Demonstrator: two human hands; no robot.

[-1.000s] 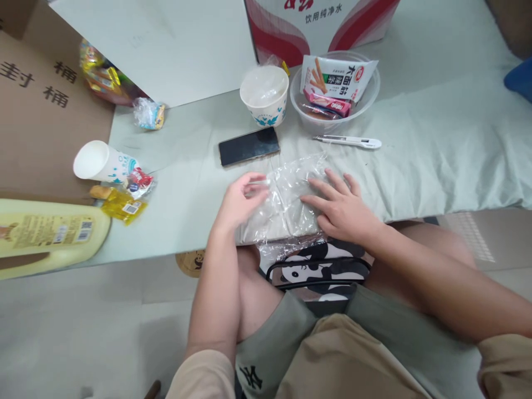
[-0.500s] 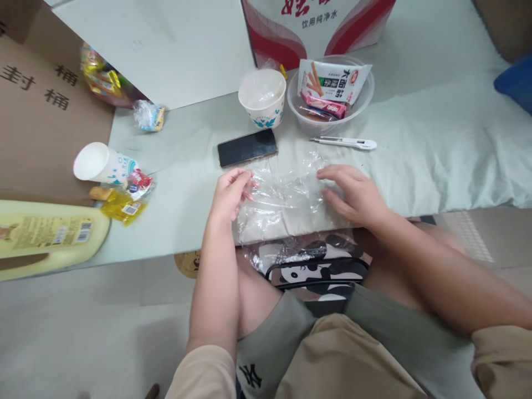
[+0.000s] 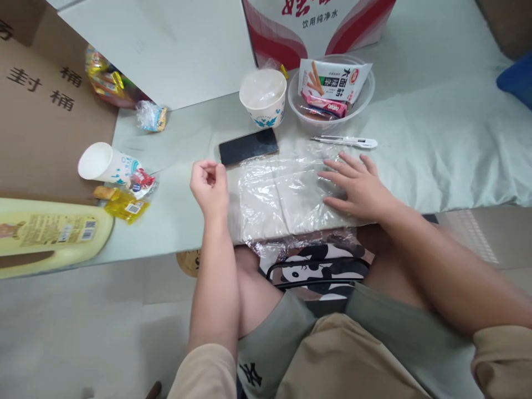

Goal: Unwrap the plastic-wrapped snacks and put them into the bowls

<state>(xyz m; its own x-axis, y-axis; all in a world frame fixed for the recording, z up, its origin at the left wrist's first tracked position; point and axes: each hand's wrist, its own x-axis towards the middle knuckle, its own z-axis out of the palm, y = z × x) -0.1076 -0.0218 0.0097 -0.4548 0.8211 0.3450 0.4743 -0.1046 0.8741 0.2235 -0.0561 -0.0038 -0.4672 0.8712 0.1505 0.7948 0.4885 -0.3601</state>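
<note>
A clear plastic bag (image 3: 274, 194) lies spread over the near edge of the cloth-covered surface, its lower end hanging past the edge. My right hand (image 3: 355, 185) rests on the bag's right side, fingers spread wide, holding nothing. Left of the bag, apart from it, my left hand (image 3: 210, 183) is curled with its fingertips drawn in, and nothing shows in it. Just above and right of that hand lies a black phone (image 3: 248, 147). A white utility knife (image 3: 349, 142) lies beyond my right hand.
Behind the phone stand a paper cup (image 3: 264, 102) and a clear plastic bowl (image 3: 366, 100) of snack packets. At left are a tipped paper cup (image 3: 102, 162), a yellow wrapper (image 3: 127, 206) and a pale yellow jug (image 3: 62, 235). A white and red carton (image 3: 353, 33) stands at the back.
The bag has gone from bunched up to lying flatter and wider. My left hand has moved left off it and curled up; my right hand has spread its fingers onto it.
</note>
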